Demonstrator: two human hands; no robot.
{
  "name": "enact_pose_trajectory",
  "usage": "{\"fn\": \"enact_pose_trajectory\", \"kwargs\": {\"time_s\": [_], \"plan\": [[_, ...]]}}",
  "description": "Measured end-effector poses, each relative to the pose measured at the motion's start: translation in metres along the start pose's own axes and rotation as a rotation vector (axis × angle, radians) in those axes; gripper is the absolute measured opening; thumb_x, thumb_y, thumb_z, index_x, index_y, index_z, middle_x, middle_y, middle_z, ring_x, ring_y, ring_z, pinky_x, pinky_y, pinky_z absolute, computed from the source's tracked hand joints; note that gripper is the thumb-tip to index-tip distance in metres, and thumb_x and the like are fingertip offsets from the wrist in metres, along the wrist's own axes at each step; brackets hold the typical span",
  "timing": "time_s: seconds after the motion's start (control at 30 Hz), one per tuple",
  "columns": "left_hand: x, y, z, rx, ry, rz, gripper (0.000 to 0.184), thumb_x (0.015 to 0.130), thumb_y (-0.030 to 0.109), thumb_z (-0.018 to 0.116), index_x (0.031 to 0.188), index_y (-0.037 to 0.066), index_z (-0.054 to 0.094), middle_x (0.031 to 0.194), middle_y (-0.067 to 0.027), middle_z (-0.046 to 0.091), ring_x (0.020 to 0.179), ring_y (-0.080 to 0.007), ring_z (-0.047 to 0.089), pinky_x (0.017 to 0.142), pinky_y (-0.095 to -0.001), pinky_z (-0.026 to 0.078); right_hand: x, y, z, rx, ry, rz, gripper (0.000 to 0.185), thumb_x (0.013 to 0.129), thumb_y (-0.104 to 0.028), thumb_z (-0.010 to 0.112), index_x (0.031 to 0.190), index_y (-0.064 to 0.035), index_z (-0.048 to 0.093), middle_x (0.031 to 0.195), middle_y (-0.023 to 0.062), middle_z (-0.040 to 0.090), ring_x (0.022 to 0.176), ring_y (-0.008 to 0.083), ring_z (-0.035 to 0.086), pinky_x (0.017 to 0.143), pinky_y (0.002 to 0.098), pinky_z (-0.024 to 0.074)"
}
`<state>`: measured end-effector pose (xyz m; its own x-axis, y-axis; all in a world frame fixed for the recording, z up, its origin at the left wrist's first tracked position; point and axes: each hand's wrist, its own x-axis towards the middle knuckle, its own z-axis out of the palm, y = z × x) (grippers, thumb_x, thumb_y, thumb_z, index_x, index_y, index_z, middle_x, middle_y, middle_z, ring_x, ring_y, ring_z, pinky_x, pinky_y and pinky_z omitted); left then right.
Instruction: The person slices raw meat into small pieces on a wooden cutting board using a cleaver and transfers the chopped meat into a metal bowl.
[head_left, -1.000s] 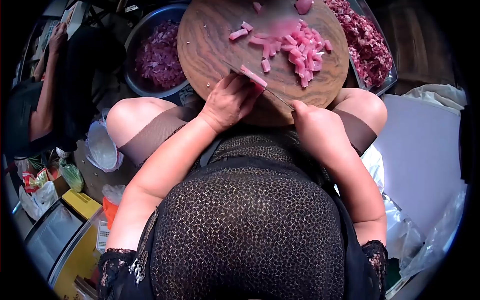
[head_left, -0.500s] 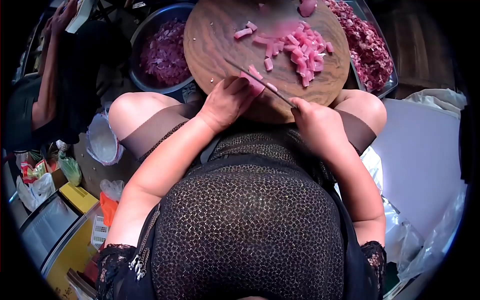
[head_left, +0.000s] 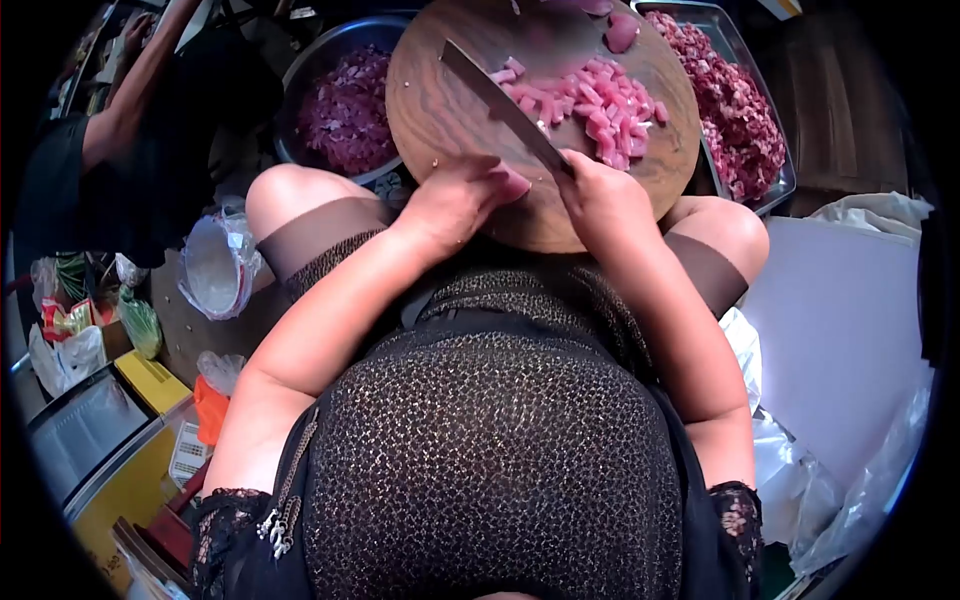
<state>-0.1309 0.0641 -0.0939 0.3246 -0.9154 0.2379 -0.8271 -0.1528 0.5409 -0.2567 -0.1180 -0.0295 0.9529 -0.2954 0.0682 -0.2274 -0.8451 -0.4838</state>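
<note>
A round wooden board point(head_left: 440, 110) lies in front of my knees. My right hand point(head_left: 605, 200) grips the handle of a knife point(head_left: 505, 108), whose broad blade points up and left over the board. Near the board's lower edge my left hand point(head_left: 455, 200) has its fingers bent around a pink piece of meat point(head_left: 514, 187), partly hidden by them. Beyond the blade lies a pile of cut meat pieces point(head_left: 615, 110). A larger meat lump point(head_left: 622, 32) sits near the board's far edge.
Left of the board stands a metal bowl of cut meat point(head_left: 350, 110); to the right is a metal tray point(head_left: 786, 190) heaped with minced meat. A lined bucket point(head_left: 215, 268) is on the floor at left. Another person's arm point(head_left: 140, 90) shows at upper left.
The knife has moved up and away from the held meat, its blade now over the cut pieces. These pieces sit closer together. My left hand stays around the meat.
</note>
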Motion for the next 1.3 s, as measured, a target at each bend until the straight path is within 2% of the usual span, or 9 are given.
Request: {"fn": "enact_pose_trajectory", "kwargs": {"time_s": [0.1,0.33,0.57,0.63,0.67,0.83,1.1,1.17,1.3], "plan": [[-0.003,0.0,0.001,0.087,0.09,0.12,0.024,0.086,0.013,0.067,0.11,0.011,0.071,0.108,-0.0102,0.066,0.103,-0.0314,0.062,0.091,-0.0408,0.052,-0.028,-0.01,-0.031,-0.083,-0.233,0.038,0.019,0.094,-0.02,0.053,0.103,-0.005,0.062,0.084,0.0198,0.068,0.077,0.0375,0.068,0.066,0.0495,0.0538],[-0.007,-0.007,0.022,0.11,0.172,0.159,0.027,0.083,0.012,0.067,0.109,0.01,0.072,0.112,-0.0096,0.066,0.104,-0.0315,0.062,0.094,-0.0398,0.05,-0.034,-0.016,-0.028,-0.156,-0.402,0.012,0.017,0.09,-0.01,0.047,0.094,-0.0003,0.061,0.08,0.0222,0.068,0.079,0.0394,0.068,0.069,0.0504,0.0543],[-0.009,0.005,0.002,0.034,0.161,0.132,0.029,0.079,0.005,0.066,0.108,0.01,0.071,0.106,-0.011,0.066,0.1,-0.0315,0.063,0.092,-0.0395,0.051,0.007,-0.007,0.031,-0.049,-0.067,0.013,0.022,0.094,-0.024,0.057,0.101,-0.0032,0.063,0.084,0.0222,0.068,0.081,0.0411,0.066,0.072,0.0506,0.0527],[-0.007,0.007,-0.017,-0.229,0.12,-0.013,0.022,0.083,0.005,0.068,0.105,0.008,0.072,0.112,-0.0128,0.065,0.107,-0.0326,0.061,0.094,-0.0408,0.05,0.004,-0.009,0.005,-0.011,-0.098,0.033,0.023,0.095,-0.024,0.057,0.101,-0.0033,0.063,0.084,0.023,0.067,0.082,0.0421,0.066,0.072,0.051,0.0519],[-0.023,-0.008,-0.001,-0.039,0.257,-0.157,0.02,0.084,0.006,0.069,0.104,0.007,0.072,0.111,-0.0127,0.065,0.105,-0.032,0.062,0.092,-0.0397,0.051,-0.006,-0.011,-0.007,0.043,-0.147,0.081,0.023,0.095,-0.024,0.058,0.102,-0.0035,0.063,0.085,0.0238,0.067,0.083,0.0432,0.065,0.073,0.0515,0.0512],[-0.013,-0.002,0.006,0.049,0.209,0.156,0.029,0.082,0.008,0.069,0.111,0.014,0.072,0.121,-0.0032,0.067,0.108,-0.0256,0.062,0.094,-0.0363,0.05,-0.044,-0.014,-0.028,-0.121,-0.292,0.012,0.019,0.095,-0.02,0.052,0.094,-0.0033,0.06,0.08,0.0216,0.067,0.077,0.0402,0.067,0.067,0.0522,0.0527],[-0.015,-0.004,0.01,0.045,0.23,0.131,0.032,0.083,0.009,0.067,0.115,0.013,0.07,0.121,-0.0061,0.066,0.113,-0.0278,0.061,0.098,-0.0393,0.048,-0.007,-0.026,0.012,-0.143,-0.354,-0.015,0.018,0.094,-0.02,0.055,0.097,-0.0029,0.059,0.081,0.0213,0.068,0.077,0.0399,0.067,0.067,0.0502,0.0525],[-0.02,-0.007,0.01,0.019,0.092,0.029,0.029,0.084,0.008,0.068,0.112,0.008,0.07,0.114,-0.0104,0.066,0.111,-0.0294,0.062,0.097,-0.0395,0.049,0.006,-0.018,0.028,-0.102,-0.207,-0.037,0.02,0.095,-0.021,0.053,0.097,-0.0028,0.06,0.081,0.0213,0.068,0.078,0.0397,0.067,0.068,0.0507,0.0532],[-0.032,-0.015,-0.002,-0.199,0.263,-0.254,0.021,0.085,0.008,0.07,0.105,0.002,0.069,0.109,-0.0143,0.066,0.102,-0.0302,0.064,0.09,-0.0365,0.052,-0.004,-0.019,0.0,-0.029,-0.118,0.019,0.022,0.096,-0.024,0.054,0.099,-0.0038,0.063,0.08,0.0213,0.068,0.077,0.0399,0.067,0.068,0.0512,0.0536]]}}
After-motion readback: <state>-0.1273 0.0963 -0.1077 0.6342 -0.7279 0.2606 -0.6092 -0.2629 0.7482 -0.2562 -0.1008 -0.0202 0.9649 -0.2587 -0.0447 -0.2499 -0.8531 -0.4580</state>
